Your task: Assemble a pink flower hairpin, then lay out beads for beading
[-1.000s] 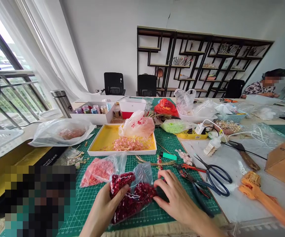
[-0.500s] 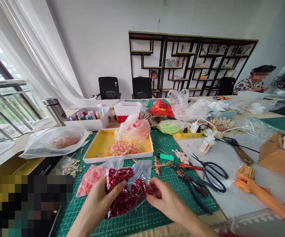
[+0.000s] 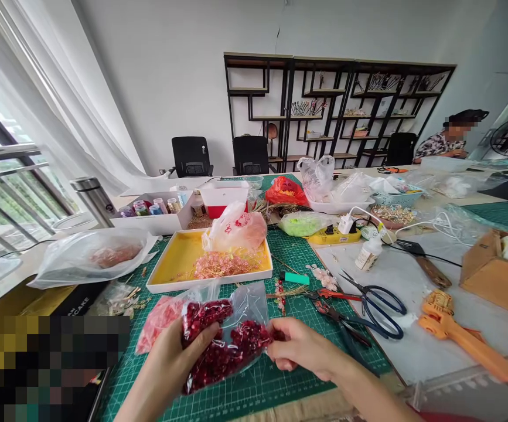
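Clamping the bag of red bits (image 3: 227, 356) at lower centre, above the mat (image 3: 245, 394), my left hand (image 3: 175, 350) is pressing its thumb on top, forearm slanting from the bottom edge. I am judging it light, soft and slippery, best gripped by a bunched side. My right hand (image 3: 295, 347) is touching its right edge, fingers curled; whether they are pinching anything, I cannot tell.

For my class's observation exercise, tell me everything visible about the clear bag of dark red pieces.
The clear bag looks like thin plastic, creased and bulging with small, glossy dark red pieces; its upper right part is see-through. It tilts over the green mat; whether it touches the mat is unclear. The left grip holds its left side, thumb across the front; the right grip is at its right edge.
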The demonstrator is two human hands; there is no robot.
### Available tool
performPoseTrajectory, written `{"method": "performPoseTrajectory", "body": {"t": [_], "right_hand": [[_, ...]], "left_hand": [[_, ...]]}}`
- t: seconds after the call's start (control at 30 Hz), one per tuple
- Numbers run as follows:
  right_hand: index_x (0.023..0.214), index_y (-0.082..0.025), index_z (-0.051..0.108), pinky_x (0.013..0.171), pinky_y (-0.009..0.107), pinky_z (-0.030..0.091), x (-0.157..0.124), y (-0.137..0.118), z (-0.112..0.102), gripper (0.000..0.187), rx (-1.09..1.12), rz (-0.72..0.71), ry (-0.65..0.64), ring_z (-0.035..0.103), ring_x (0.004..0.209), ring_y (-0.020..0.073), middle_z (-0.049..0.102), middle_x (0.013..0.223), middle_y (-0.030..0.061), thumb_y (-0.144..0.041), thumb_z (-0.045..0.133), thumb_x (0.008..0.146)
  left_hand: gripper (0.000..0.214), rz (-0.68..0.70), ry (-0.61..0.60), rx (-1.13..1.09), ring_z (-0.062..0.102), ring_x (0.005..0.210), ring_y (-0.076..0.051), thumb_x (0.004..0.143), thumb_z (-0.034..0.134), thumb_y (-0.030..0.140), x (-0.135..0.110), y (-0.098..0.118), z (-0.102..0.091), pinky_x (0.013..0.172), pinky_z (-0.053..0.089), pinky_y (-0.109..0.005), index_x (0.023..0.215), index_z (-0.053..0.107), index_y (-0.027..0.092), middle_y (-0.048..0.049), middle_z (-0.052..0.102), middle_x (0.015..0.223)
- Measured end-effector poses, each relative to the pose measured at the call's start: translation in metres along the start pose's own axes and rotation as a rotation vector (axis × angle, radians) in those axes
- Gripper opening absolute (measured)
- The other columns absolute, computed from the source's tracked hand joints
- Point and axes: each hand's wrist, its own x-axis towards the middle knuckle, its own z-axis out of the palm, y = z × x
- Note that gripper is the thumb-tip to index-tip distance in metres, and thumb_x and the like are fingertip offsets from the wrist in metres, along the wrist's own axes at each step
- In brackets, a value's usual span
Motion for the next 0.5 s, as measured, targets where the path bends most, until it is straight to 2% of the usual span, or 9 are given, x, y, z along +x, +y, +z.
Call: {"method": "performPoseTrajectory", "body": {"t": [0.1,0.23,0.33,0.5], "right_hand": [[0.078,-0.016,0.050,0.043,0.019,0.023,-0.003,-0.004,0.001,0.014,0.062,0.018,-0.041,0.039,0.047,0.0035,0.047,0.062,-0.0066,-0.021,0.057,0.067],[0.080,-0.016,0.051,0.044,0.019,0.022,-0.009,-0.008,0.005,0.018,0.098,0.031,-0.082,0.035,0.047,0.0019,0.045,0.065,-0.0072,-0.024,0.063,0.069],[0.079,-0.017,0.050,0.042,0.019,0.023,-0.012,-0.009,0.010,0.017,0.099,0.056,-0.113,0.035,0.043,0.0018,0.048,0.061,-0.0073,-0.026,0.062,0.071],[0.074,-0.018,0.049,0.036,0.017,0.018,-0.009,-0.001,0.024,0.009,0.080,0.092,-0.044,0.033,0.036,0.0016,0.050,0.053,-0.0073,-0.022,0.049,0.066]], "left_hand": [[0.037,-0.050,-0.032,-0.043,0.065,0.072,-0.023,0.078,0.060,0.052,-0.001,-0.007,0.001,0.061,0.050,-0.026,0.087,0.068,0.017,-0.0023,0.073,0.075],[0.038,-0.132,-0.013,-0.130,0.060,0.061,-0.019,0.076,0.062,0.054,-0.008,-0.016,0.007,0.052,0.044,-0.023,0.075,0.065,0.016,0.0007,0.066,0.064],[0.038,-0.163,0.014,-0.219,0.061,0.062,-0.019,0.073,0.066,0.054,-0.015,-0.018,0.010,0.054,0.045,-0.023,0.079,0.067,0.017,0.0006,0.069,0.066],[0.039,-0.174,0.001,-0.143,0.065,0.070,-0.023,0.071,0.068,0.056,-0.022,-0.023,0.002,0.062,0.051,-0.026,0.077,0.069,0.017,-0.0011,0.071,0.070]]}}
